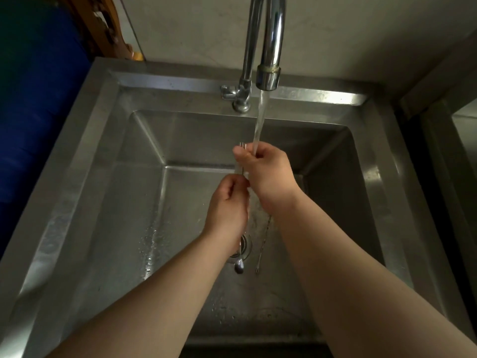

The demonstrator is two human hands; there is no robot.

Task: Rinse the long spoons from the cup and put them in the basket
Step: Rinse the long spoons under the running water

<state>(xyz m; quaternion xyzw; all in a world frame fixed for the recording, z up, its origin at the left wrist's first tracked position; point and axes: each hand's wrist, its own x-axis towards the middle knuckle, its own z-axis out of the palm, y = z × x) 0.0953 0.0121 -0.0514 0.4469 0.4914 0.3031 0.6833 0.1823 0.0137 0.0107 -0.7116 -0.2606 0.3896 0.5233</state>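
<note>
Over the steel sink, my left hand (228, 202) and my right hand (265, 171) both grip a bundle of long thin metal spoons (239, 169). The handle ends stick up above my right fist. The bowl ends hang down below my left hand, with one spoon bowl (239, 266) showing above the drain and a thin twisted utensil (263, 244) beside it. Water (259, 125) runs from the faucet spout (268, 78) onto my right hand and the spoons. No cup or basket is in view.
The deep sink basin (144, 228) has wet walls and a round drain (245, 246) at the middle. The faucet base and valve (240, 96) stand on the back rim. A blue barrel (38, 112) stands at the left, another steel surface (464, 140) at the right.
</note>
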